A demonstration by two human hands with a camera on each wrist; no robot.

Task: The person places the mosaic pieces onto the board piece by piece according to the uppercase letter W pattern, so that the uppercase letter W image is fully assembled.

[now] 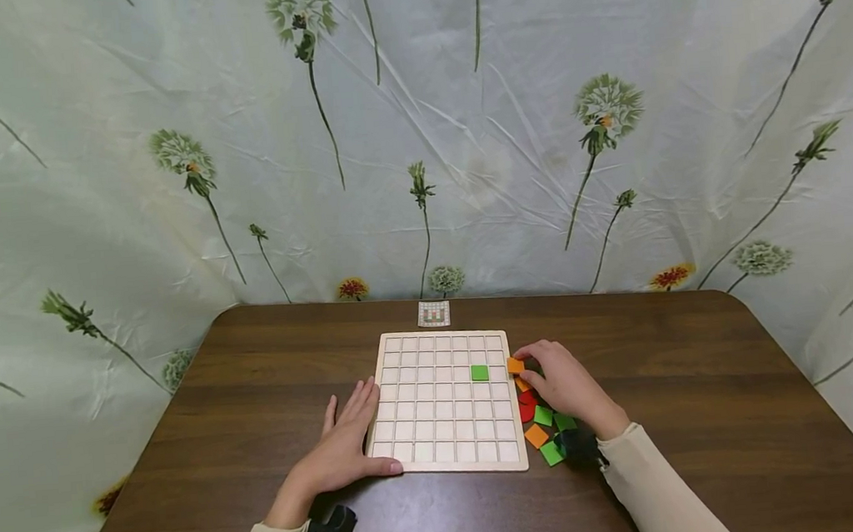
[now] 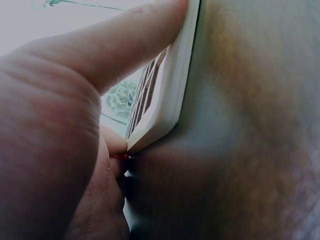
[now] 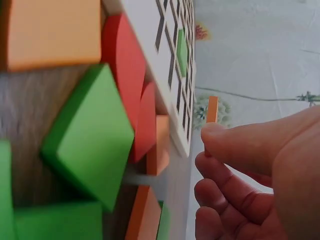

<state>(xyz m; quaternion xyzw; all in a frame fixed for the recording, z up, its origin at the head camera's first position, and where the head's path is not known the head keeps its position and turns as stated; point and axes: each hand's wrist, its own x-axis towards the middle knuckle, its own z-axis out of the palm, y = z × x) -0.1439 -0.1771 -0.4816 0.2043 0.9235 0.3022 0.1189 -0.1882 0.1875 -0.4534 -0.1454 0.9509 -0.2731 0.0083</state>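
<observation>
Where the right hand (image 1: 567, 380) pinches: an orange tile (image 1: 515, 365), gripped between thumb and finger, right of centre in the lower half of the head view; whether it touches the board's right edge I cannot tell.
Left hand (image 1: 343, 444): fingers extended and grasping nothing, laid along the left edge, thumb at the lower left corner.
Board (image 1: 461, 466): lower centre of the frame, flat, ruled into square cells.
Tile in place: one green tile (image 1: 479, 373), toward the board's upper right; no other shows in a cell, so the work looks barely begun.
Loose tiles: green pieces (image 1: 543, 415), red pieces (image 1: 528, 408) and more orange ones (image 1: 536, 436), heaped right of the board and not yet set in.
In the way: the right hand and a black wrist device (image 1: 579, 446) hide part of the heap, so no sure count.
Card (image 1: 434, 314): just above the board, gridded, its pattern too small to read.
Beyond: brown table (image 1: 666, 347), then dandelion-printed cloth (image 1: 464, 171) filling the upper frame.
</observation>
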